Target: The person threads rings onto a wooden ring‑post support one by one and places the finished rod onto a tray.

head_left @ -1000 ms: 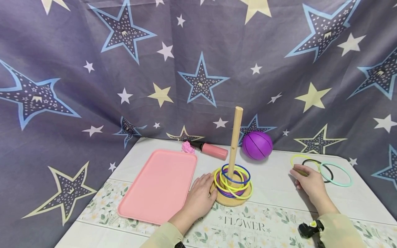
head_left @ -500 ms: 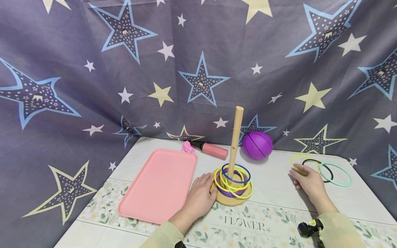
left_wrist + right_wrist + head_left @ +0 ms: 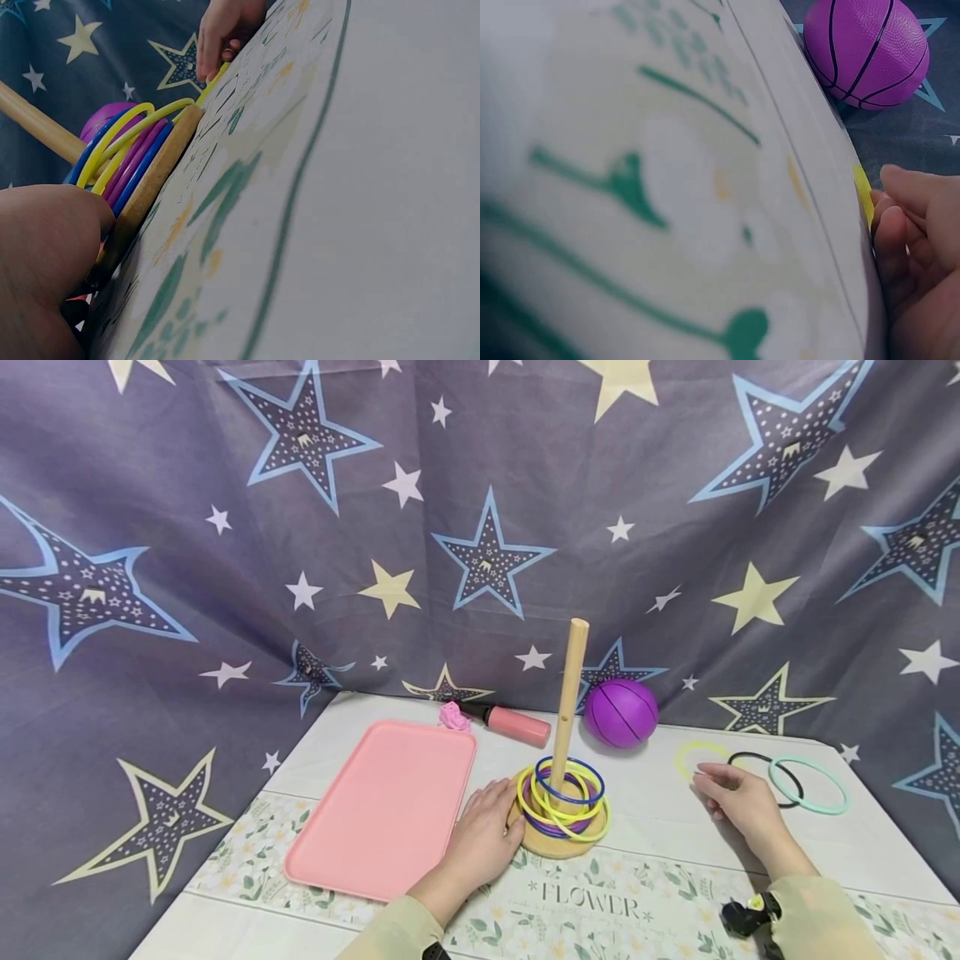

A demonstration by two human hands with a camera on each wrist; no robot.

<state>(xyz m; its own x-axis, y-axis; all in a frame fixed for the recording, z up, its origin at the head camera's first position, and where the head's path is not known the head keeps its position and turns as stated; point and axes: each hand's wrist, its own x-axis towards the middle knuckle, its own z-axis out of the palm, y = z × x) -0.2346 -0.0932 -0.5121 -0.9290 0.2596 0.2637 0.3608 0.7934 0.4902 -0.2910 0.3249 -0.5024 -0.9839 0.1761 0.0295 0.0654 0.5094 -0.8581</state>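
Observation:
In the head view my left hand [image 3: 486,839] lies along the left edge of a round wooden base [image 3: 558,849], fingers fairly straight and thumb at the front edge. A wooden peg [image 3: 572,685] rises from it, circled by several yellow, blue and purple rings [image 3: 604,827]. My right hand [image 3: 742,802] pinches a yellow ring [image 3: 680,760] at its near side, the ring slightly blurred. In the right wrist view, the thumb and fingertips meet at the yellow ring's edge. A black ring [image 3: 797,774] and a mint-green ring [image 3: 847,789] overlap just right of that hand.
A pink tray [image 3: 390,810] lies left of the base. Behind stand a purple ball [image 3: 621,713], a pink hand pump [image 3: 519,727] and a small pink crumpled thing [image 3: 454,716]. A star-patterned cloth [image 3: 480,460] hangs along the table's back edge.
The yellow ring has shifted left with my right hand, away from the black ring it overlapped. My left hand has stayed at the wooden base.

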